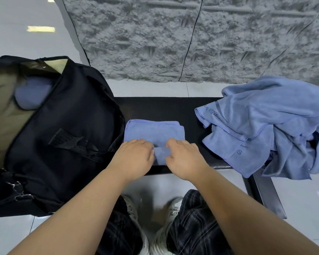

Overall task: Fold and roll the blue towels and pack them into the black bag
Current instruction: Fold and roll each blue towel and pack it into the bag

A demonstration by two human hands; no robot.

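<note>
Both hands, left hand [134, 155] and right hand [184, 157], curl onto the folded blue towel [154, 132], gripping its near end. Black bag [66, 137] sits just left of it, gaping.

folded towel [154, 132]: soft matt blue cloth, fine nap
towel heap [269, 124], 3 o'clock: same blue cloth, stitched hems
black bag [66, 129], 9 o'clock: matt woven fabric, olive lining, metal clips
bench [160, 107]: black, faintly glossy
wall [191, 37], 12 o'clock: rough grey texture

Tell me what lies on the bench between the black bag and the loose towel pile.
Head view: the folded blue towel, with both hands rolling its near end.
</note>
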